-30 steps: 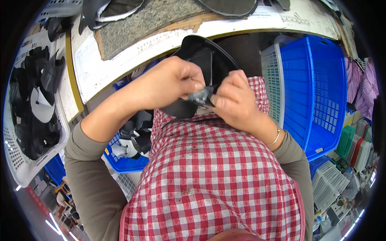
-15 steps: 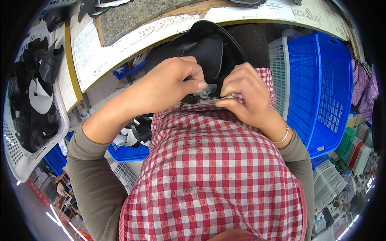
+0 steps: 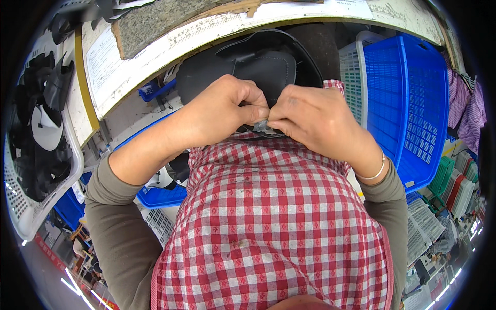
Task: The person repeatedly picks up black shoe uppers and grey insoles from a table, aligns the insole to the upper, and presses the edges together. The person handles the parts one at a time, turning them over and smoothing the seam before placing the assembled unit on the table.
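A black stitched leather piece (image 3: 263, 72), with a curved panel sewn on it, lies across my lap under the bench edge. Its near edge has a crumpled greyish, shiny bit (image 3: 262, 127). My left hand (image 3: 227, 109) is closed in a pinch, thumb against forefinger, at this edge. Right beside it my right hand (image 3: 316, 116) pinches the same edge, and the fingertips of both hands meet. What exactly sits between the fingertips is partly hidden. The red and white checked apron (image 3: 268, 206) lies just below the hands.
The white workbench (image 3: 170, 49) bears a stone slab (image 3: 165, 23). To the left, a white basket (image 3: 75, 170) holds black and white cut pieces. Blue crates (image 3: 385, 88) stand on the right, beside a pale basket (image 3: 351, 77). A blue bin (image 3: 160, 197) is below my left forearm.
My right hand has moved left along the near edge, until its fingertips meet my left hand's. My left hand has hardly moved. The view has shifted slightly.
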`<move>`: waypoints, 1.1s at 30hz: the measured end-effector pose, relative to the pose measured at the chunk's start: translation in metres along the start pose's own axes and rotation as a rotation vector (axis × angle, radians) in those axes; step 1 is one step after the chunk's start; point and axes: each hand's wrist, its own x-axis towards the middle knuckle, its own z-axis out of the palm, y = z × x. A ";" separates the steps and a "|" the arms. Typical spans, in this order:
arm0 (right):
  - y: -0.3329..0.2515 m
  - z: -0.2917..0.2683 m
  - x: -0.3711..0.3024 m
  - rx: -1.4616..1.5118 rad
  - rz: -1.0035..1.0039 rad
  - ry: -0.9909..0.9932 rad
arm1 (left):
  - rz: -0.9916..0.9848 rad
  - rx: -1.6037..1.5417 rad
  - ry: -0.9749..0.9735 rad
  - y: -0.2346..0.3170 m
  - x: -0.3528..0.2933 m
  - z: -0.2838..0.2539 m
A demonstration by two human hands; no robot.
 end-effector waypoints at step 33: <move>0.021 -0.011 0.048 0.181 0.291 0.112 | 0.042 -0.219 0.072 0.027 0.009 -0.074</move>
